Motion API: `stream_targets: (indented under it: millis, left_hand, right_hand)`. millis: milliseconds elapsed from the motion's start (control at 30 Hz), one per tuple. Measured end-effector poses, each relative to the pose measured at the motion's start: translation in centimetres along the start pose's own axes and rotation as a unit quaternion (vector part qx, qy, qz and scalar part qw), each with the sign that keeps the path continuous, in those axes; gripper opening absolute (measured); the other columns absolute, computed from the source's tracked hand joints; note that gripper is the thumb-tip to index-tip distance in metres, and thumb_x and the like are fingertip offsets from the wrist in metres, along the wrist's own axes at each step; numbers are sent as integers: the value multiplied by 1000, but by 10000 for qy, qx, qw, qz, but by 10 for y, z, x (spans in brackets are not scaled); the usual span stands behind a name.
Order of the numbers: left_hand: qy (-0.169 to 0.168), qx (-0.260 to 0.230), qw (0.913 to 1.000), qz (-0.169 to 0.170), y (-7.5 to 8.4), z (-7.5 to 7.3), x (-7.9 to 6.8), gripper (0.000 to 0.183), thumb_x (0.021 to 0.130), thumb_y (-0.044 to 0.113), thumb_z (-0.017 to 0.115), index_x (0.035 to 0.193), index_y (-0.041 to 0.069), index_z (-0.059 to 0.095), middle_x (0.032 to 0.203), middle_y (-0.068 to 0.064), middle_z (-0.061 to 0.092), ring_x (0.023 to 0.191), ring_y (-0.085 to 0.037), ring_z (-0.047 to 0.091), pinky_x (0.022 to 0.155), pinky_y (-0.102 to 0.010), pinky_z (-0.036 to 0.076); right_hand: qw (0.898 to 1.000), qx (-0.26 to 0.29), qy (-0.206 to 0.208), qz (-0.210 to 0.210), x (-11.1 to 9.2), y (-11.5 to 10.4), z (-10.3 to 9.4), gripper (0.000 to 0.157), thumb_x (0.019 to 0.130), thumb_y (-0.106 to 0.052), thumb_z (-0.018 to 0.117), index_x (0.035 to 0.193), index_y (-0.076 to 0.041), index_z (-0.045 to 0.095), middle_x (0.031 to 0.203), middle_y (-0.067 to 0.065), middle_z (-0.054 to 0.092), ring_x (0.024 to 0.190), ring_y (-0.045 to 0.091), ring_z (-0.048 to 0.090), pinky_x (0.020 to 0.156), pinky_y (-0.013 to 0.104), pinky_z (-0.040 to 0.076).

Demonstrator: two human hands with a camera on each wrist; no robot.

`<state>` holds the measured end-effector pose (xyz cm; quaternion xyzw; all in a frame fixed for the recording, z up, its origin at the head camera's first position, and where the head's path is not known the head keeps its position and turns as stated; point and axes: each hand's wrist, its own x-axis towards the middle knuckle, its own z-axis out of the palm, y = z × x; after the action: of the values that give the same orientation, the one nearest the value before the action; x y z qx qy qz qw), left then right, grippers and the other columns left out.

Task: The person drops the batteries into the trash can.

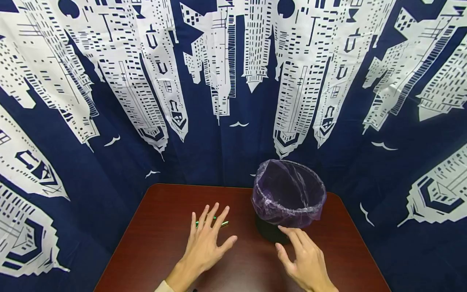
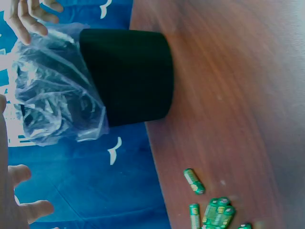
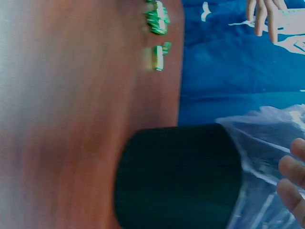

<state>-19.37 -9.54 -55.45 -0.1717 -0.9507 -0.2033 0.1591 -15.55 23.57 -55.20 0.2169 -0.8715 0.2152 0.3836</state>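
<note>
A dark bin [image 1: 269,230] stands upright at the back right of the table, its rim covered by a translucent purple plastic bag [image 1: 288,214]. My right hand [image 1: 306,259] is in front of the bin, fingers loosely bent and holding nothing; whether the fingertips touch the bag cannot be told. To the left, my left hand [image 1: 204,243] is over the table with fingers spread and nothing in its grasp. It partly hides several small green batteries [image 1: 224,224] in the head view. Those batteries [image 2: 218,213] lie clustered on the wood in the left wrist view, with a single battery [image 2: 194,181] apart.
The reddish-brown wooden table [image 1: 146,239] has rounded back corners. Behind it and at both sides hangs a dark blue curtain [image 1: 204,162] printed with white buildings and birds. A small dark object [image 1: 195,290] shows at the bottom edge of the head view.
</note>
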Motion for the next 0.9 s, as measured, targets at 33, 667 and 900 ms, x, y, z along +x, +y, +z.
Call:
stream_targets:
  millis: [33,667,900]
  left_hand:
    - [32,-20,10000,15,1,-2,2,91,109,78,59,186,46,23,192,-7,36,179,-44,33,139,-86,19]
    - [307,-565,9978,141,18,-19,35,81,113,71,55,184,40,34,186,-6,46,172,-38,47,141,-79,28]
    - [252,-684,9972,164,25,-20,42,80,114,71,55,184,39,34,185,-6,48,171,-34,48,141,-77,30]
  right_hand:
    - [9998,100,119,-77,4,1,-2,48,92,-25,85,138,-14,82,124,-4,82,99,17,79,79,32,65]
    - [9884,551,1362,393,70,45,-29,35,96,-15,76,127,-2,85,127,25,75,110,43,67,108,14,40]
    - [9778,695,780,1818,82,74,-32,52,101,-12,79,151,-1,72,161,30,59,144,54,52,114,40,40]
